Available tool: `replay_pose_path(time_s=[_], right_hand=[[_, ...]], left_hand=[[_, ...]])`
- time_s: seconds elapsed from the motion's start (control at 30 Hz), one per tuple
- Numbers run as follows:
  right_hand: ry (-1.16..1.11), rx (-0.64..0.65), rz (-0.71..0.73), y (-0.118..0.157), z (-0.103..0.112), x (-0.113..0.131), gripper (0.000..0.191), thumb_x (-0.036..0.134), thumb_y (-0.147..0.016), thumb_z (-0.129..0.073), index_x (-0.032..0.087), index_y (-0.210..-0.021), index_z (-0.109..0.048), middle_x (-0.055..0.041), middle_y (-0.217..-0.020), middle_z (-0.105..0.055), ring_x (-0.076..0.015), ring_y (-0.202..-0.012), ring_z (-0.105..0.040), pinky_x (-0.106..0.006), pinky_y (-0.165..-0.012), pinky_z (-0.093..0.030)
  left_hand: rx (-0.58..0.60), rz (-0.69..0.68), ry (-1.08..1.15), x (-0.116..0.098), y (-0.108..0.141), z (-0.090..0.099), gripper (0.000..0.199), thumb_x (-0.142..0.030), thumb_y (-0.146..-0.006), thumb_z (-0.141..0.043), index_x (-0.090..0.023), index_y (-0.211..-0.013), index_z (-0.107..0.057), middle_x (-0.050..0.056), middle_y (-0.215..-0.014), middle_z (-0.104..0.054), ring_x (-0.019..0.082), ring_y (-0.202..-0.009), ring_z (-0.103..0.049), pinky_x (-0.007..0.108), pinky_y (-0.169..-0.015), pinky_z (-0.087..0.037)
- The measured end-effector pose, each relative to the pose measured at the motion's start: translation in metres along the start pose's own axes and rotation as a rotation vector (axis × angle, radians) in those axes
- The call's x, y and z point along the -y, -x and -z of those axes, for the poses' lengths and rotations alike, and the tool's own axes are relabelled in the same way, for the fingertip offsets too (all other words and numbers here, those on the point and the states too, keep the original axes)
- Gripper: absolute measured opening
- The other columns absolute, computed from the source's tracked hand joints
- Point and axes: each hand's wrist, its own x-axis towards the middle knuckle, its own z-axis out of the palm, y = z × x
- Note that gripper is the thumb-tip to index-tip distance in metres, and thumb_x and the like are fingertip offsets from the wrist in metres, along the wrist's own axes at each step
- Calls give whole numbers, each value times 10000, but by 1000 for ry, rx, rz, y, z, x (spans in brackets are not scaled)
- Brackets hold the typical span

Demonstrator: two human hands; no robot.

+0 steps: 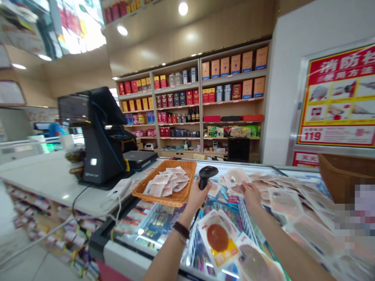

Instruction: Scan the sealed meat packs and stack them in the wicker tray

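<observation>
My left hand [195, 197], with a dark bead bracelet on its wrist, is wrapped round the handle of a black barcode scanner [208, 171]. The scanner's head points right, toward a flat, clear-and-white packet [234, 177]. My right hand [251, 194] pinches that packet at its near right edge, just above the glass top. To the left of the scanner, an orange wicker basket [159, 201] holds a heap of small packets [170, 182]. Closer to me lies a packet with a round brown picture [217, 237], partly covering others.
More flat packets [285, 202] spread over the right of the glass-topped case [140, 238]. A brown bin [345, 175] stands at far right. On the left are a checkout terminal [101, 156], a white device [118, 189] and loose cables [55, 225]. Stocked shelves [200, 105] line the back.
</observation>
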Motion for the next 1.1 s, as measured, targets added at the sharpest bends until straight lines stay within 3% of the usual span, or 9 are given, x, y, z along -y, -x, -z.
replay_pose_path(time_s=[0.2,0.43,0.57,0.67,0.73,0.83,0.93,1.1], right_hand=[[13,202,-21,6,-84,-14,449,497,-676,-918,290,-732,-524,17,-630,-649,-234,-604,-771,-335,-615,-699],[10,395,-155,48,-194,-32,446,434,-671,-931,278,-750,-521,21,-633,-669,-209,-579,-759,-295,-582,-666],[7,470,-277,75,-246,-45,357,320,-691,-886,273,-724,-534,19,-637,-682,-211,-626,-779,-308,-646,-686],[-19,590,-288,89,-270,-54,294,291,-670,-878,272,-786,-609,-15,-774,-762,-253,-841,-833,-393,-824,-718],[-22,668,-266,94,-274,-59,305,282,-651,-879,286,-863,-659,-52,-931,-814,-289,-1054,-825,-465,-962,-695],[0,722,-237,90,-263,-63,329,252,-636,-868,301,-923,-716,-97,-1148,-831,-313,-1285,-747,-508,-1101,-626],[48,748,-199,76,-232,-60,287,254,-647,-863,287,-914,-763,-102,-1230,-829,-327,-1340,-714,-514,-1163,-579],[127,700,-143,46,-165,-41,302,381,-658,-907,274,-922,-806,-92,-1265,-829,-340,-1360,-693,-526,-1206,-521]], left_hand=[[-234,-82,-73,-31,-7,77,518,-685,-760,-810,-222,-845,-594,-77,-511,-483,111,-421,-464,236,-447,-440],[-485,-94,-195,-58,5,180,593,-747,-703,-835,-218,-778,-576,-52,-499,-529,116,-419,-502,224,-431,-412],[-555,-92,-221,-64,16,218,610,-760,-677,-835,-218,-749,-565,-57,-484,-509,104,-407,-473,228,-435,-438],[-567,-77,-193,-63,25,232,605,-747,-666,-846,-223,-759,-557,-70,-491,-501,96,-397,-448,245,-451,-480],[-567,-69,-193,-61,30,236,592,-734,-674,-850,-226,-750,-555,-69,-484,-499,101,-396,-451,253,-457,-490],[-577,-69,-213,-55,35,236,583,-734,-687,-839,-226,-733,-559,-64,-467,-492,114,-399,-470,246,-445,-467],[-596,-68,-225,-52,35,228,584,-737,-679,-839,-220,-742,-573,-54,-472,-511,123,-398,-491,240,-429,-438],[-542,-41,-210,-53,29,203,597,-738,-666,-859,-222,-754,-573,-51,-480,-530,125,-394,-499,245,-439,-449]])
